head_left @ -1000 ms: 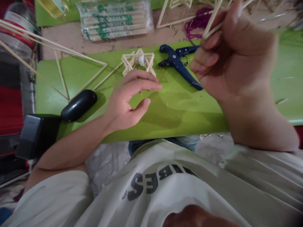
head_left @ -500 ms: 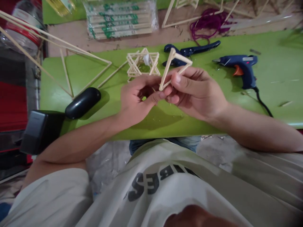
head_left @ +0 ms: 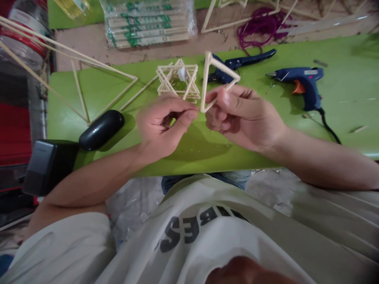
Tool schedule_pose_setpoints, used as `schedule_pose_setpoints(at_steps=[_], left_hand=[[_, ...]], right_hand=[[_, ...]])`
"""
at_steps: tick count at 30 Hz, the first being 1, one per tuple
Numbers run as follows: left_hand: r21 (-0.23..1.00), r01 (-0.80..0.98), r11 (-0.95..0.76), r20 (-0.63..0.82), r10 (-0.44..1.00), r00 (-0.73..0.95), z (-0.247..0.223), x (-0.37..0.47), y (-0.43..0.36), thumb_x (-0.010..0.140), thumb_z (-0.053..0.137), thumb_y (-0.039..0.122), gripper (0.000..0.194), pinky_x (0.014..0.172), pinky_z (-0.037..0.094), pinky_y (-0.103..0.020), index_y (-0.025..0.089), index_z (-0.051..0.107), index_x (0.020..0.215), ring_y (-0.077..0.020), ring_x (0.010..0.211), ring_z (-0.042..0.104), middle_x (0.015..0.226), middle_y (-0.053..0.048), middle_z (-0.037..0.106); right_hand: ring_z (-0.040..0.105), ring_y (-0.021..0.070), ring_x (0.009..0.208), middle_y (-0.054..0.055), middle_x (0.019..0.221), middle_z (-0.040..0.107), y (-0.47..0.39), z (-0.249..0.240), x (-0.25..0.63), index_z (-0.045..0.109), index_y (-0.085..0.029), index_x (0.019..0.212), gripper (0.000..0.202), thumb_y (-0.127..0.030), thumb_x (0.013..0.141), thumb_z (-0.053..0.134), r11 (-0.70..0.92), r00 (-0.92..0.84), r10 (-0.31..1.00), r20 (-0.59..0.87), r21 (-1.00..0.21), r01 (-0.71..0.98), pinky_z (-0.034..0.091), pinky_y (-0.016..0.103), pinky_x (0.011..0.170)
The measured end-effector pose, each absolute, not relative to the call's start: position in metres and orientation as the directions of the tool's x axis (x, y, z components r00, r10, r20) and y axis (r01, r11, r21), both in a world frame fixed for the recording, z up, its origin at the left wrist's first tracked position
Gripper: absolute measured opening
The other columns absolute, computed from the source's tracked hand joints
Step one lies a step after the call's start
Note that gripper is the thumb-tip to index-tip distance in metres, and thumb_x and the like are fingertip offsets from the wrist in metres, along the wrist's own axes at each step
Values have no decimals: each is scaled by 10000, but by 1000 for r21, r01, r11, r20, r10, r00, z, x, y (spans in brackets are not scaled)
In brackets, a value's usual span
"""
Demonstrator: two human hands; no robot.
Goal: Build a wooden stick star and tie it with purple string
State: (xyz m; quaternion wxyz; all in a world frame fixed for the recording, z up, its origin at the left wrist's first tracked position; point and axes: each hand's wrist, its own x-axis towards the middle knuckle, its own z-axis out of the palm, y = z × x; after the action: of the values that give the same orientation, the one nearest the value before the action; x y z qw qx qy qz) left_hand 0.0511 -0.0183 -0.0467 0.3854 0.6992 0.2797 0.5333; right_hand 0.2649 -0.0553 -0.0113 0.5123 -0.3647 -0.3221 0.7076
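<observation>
A small triangle of pale wooden sticks (head_left: 205, 83) is pinched between the thumb and fingers of my right hand (head_left: 244, 114), tilted upright above the table. My left hand (head_left: 161, 128) is a short gap to its left, thumb and forefinger pressed together; whatever lies between those fingertips is too small to name. Just beyond my left hand rests a star-shaped stick frame (head_left: 177, 68) with a whitish lump (head_left: 182, 74) on it. Behind the triangle lies a dark blue hand cutter (head_left: 247, 62), partly covered by the triangle and my right hand.
At right lies a blue glue gun (head_left: 308, 78) with its cord running forward. A black oval case (head_left: 102, 130), a black box (head_left: 49, 165) and a large stick frame (head_left: 108, 68) occupy the left. Wrapped chopsticks (head_left: 149, 25) and purple cord (head_left: 254, 29) are at the back.
My left hand has moved left, away from the triangle, with its fingertips still pinched. My right hand keeps the triangle, which now stands slightly more upright.
</observation>
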Motion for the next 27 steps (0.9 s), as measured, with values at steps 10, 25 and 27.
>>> schedule_pose_setpoints(at_steps=[10,25,27], left_hand=[[835,-365,-411,489,858,153,-51,48,0,1187,769,265,181,524,405,-220,209,871,1048,-6,597,588,798,55,731],[903,-330,-276,396,832,389,-62,60,-13,1117,812,337,194,530,453,-228,306,894,1290,-87,620,658,788,26,705],[915,-376,-149,326,821,469,-58,59,-16,1098,814,303,220,541,467,-230,292,884,1307,-84,598,645,758,30,707]], right_hand=[[240,103,563,-56,703,373,-47,9,282,858,-228,957,239,-426,1086,823,-193,-114,981,-156,-810,-554,238,363,575],[221,57,518,-93,634,309,-55,9,263,757,-180,982,330,-462,1119,859,-280,-214,958,-193,-792,-542,200,227,534],[206,50,493,-103,605,331,-56,6,260,772,-178,1023,317,-454,1073,919,-285,-233,955,-184,-789,-544,180,236,520]])
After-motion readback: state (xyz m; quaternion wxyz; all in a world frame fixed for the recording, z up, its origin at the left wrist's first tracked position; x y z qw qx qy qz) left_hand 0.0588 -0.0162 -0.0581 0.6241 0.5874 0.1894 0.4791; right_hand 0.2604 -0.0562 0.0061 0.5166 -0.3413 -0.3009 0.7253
